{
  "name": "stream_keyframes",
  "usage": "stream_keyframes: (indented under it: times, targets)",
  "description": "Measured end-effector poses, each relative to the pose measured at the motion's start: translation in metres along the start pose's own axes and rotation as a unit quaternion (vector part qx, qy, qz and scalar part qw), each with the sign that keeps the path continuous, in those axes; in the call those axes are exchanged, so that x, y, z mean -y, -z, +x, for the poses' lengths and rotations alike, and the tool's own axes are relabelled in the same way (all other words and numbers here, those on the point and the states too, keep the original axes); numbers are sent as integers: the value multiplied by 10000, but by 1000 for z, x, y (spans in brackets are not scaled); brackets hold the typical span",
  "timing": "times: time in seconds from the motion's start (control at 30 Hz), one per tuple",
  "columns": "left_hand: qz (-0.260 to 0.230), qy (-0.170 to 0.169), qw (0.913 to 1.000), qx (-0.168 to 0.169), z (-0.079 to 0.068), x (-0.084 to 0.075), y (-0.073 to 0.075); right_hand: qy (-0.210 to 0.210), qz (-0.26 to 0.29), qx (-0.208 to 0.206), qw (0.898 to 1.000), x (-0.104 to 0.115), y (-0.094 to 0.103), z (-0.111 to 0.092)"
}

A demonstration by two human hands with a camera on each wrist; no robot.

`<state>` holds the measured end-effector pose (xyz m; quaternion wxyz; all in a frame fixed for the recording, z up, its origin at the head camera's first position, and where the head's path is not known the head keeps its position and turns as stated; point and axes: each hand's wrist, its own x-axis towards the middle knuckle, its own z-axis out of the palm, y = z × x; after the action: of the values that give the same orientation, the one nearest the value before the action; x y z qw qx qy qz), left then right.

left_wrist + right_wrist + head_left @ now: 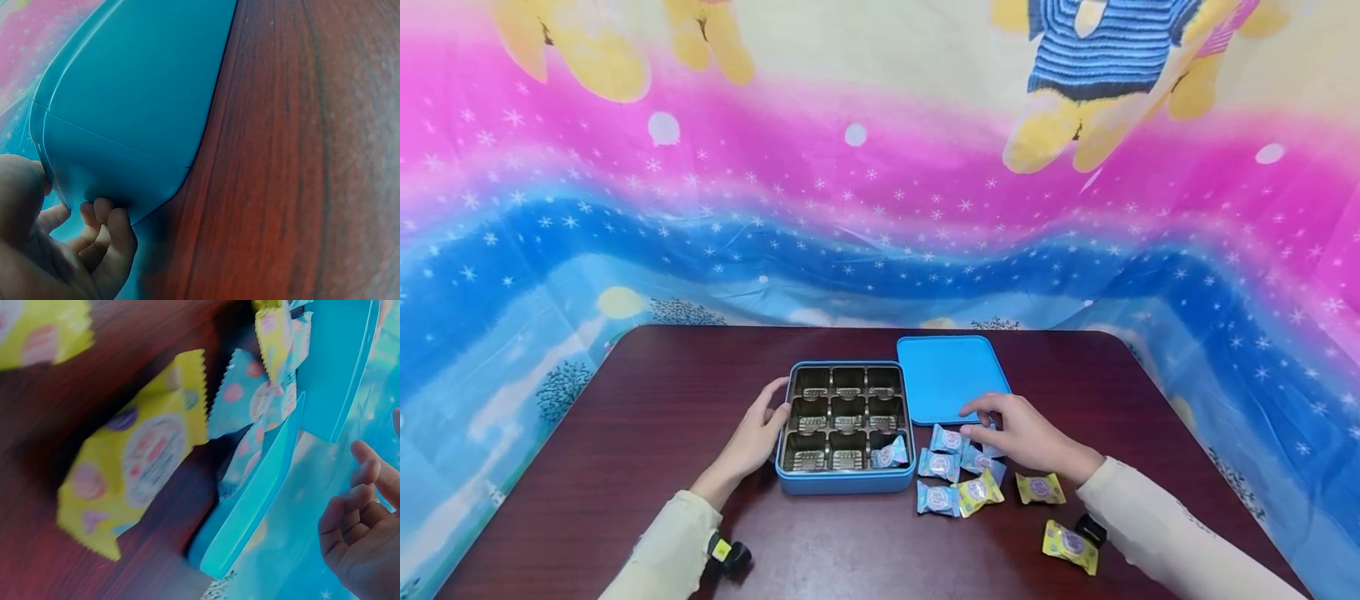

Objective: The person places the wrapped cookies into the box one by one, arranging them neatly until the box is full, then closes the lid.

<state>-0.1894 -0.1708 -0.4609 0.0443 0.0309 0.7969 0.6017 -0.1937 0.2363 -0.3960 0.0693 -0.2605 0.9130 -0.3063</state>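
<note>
A blue box (846,482) stands on the table with a brown divided tray inside. One blue-wrapped candy (890,452) sits in its front right compartment. At the box's left side my left hand (754,440) holds on, thumb at the rim; the left wrist view shows its fingers (119,244) curled against the outer wall of the box (131,87). My right hand (1026,432) hovers by the front edge of the blue lid (953,379), above several blue-wrapped candies (938,465). Its fingers are loosely bent in the right wrist view, with nothing between them.
Yellow-wrapped candies lie near the blue ones: one yellow candy (980,493) touching the pile, another yellow candy (1040,489) to its right, and a third yellow candy (1070,546) by the right wrist camera. A patterned cloth (850,208) hangs behind the dark wooden table (700,367).
</note>
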Motion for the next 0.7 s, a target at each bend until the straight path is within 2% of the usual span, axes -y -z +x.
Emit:
stream_keyframes:
  times: [0.47, 0.7]
  targets:
    - [58, 116, 9999, -72, 1, 1, -2, -145, -110, -231, 9996, -17, 4, -16]
    - [68, 20, 10000, -14, 1, 1, 0, -252, -281, -311, 9988, -24, 1, -20]
